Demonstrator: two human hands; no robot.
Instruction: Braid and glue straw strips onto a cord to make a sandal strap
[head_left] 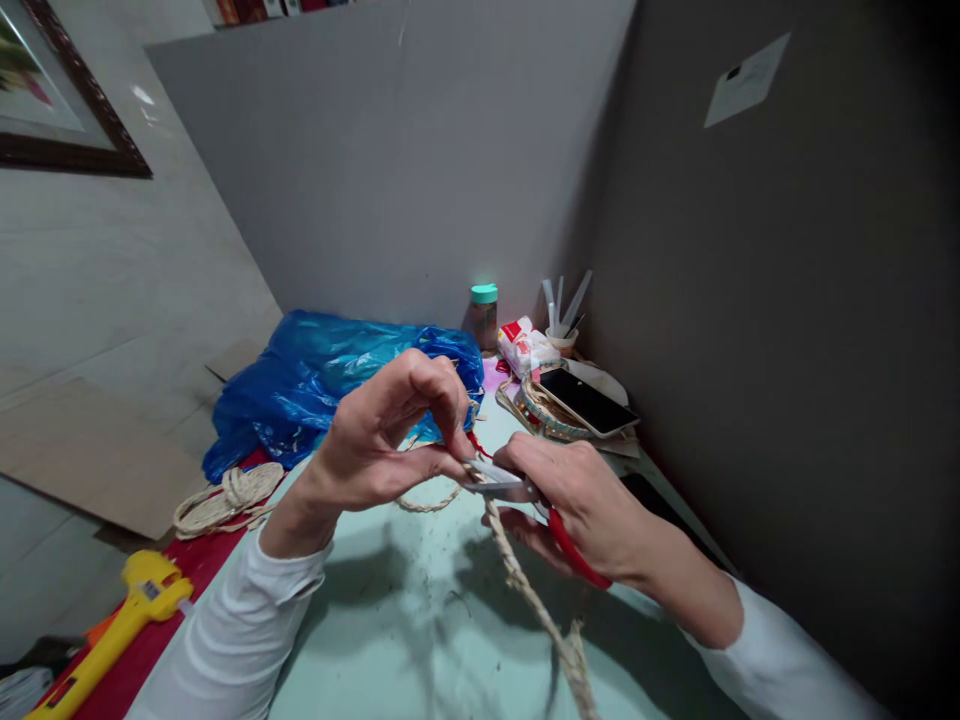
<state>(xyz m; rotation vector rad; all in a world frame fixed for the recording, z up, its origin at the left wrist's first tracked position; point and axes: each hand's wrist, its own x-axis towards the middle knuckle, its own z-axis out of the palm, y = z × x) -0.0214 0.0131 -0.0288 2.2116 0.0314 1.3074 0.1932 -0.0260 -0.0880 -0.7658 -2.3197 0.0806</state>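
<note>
Above the pale green tabletop, my left hand pinches a braided straw-coloured cord between thumb and forefinger. The cord hangs from there toward the front edge of the view, with loose strands near its lower part. My right hand is closed around red-handled scissors. Their metal blades lie across the cord just beside my left fingertips. Whether the blades are fully closed on it cannot be made out. Behind my hands, a loop of thin braided cord lies on the table.
A blue plastic bag lies at the back left, near a coiled cord bundle. A yellow glue gun rests at left. At the back stand a green-lidded jar and a tissue pack. A phone lies on a round basket.
</note>
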